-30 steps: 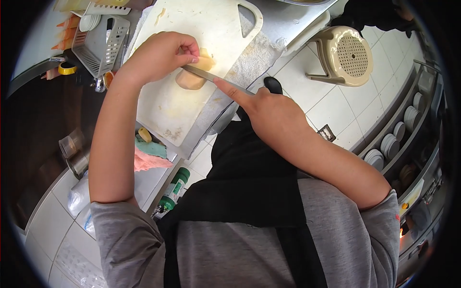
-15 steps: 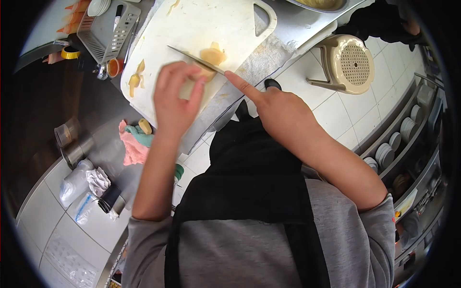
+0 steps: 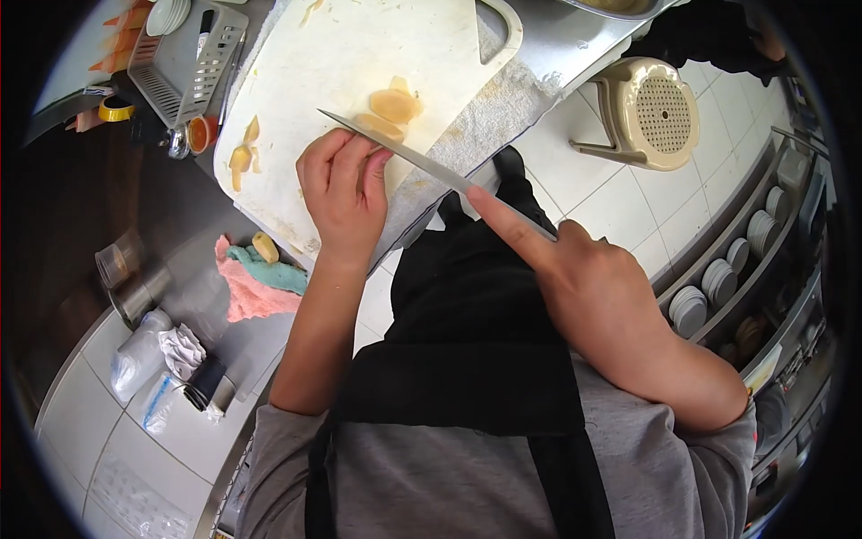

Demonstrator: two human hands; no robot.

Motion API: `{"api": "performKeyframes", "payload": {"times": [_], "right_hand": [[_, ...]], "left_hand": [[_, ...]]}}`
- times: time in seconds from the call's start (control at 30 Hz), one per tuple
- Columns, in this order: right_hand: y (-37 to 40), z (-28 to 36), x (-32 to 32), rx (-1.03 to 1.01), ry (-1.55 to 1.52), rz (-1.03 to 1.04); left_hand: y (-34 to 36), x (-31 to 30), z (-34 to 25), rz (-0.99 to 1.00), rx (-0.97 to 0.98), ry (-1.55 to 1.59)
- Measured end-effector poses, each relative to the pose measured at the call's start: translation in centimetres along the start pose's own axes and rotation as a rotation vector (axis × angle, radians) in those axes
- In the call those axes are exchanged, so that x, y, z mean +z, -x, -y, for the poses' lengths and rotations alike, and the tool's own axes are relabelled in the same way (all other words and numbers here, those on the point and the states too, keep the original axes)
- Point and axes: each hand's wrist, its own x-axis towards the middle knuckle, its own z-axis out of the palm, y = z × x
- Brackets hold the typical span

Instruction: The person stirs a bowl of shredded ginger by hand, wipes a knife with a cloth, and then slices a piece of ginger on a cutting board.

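My right hand (image 3: 597, 287) grips a kitchen knife (image 3: 426, 166), its index finger stretched along the spine. The blade slants over the near edge of the white cutting board (image 3: 296, 63), its tip close to my left fingers. My left hand (image 3: 346, 193) rests on the board with curled fingers just behind the blade; whatever lies under them is hidden. Across the blade lies a pale yellow slice (image 3: 382, 126), possibly potato, beside another flat slice (image 3: 395, 105). Thin peelings (image 3: 242, 160) lie at the board's left side.
A towel (image 3: 485, 112) lies beneath the board. Pink and green cloths (image 3: 260, 278) with a pale yellow piece (image 3: 264, 246) on top lie left. A plastic basket (image 3: 175, 72) stands upper left, a metal bowl (image 3: 620, 7) at top. A beige stool (image 3: 651, 117) is on the floor.
The knife has been drawn back toward my body, with my right hand lower and farther right. A slice now lies separate beyond the blade. My left hand has shifted slightly right and its fingers are more curled.
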Motion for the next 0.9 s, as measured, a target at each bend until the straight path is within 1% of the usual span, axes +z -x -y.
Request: {"api": "performKeyframes", "payload": {"times": [0.17,0.4,0.7,0.83,0.9], "right_hand": [[0.5,0.2,-0.5,0.024,-0.021,0.048],[0.2,0.2,-0.4,0.024,-0.019,0.058],[-2.5,0.3,1.1,-0.011,0.025,0.017],[-5.3,-0.3,3.7,-0.049,-0.029,-0.071],[-5.4,-0.5,3.8,-0.074,-0.056,-0.11]], "left_hand": [[0.0,-0.1,0.0,0.017,0.014,-0.015],[-0.1,-0.1,0.0,0.013,0.011,-0.005],[-0.1,0.0,0.1,0.008,0.004,0.009],[0.0,-0.1,0.0,0.015,-0.005,0.007],[0.0,-0.1,-0.1,0.009,-0.003,0.003]]}}
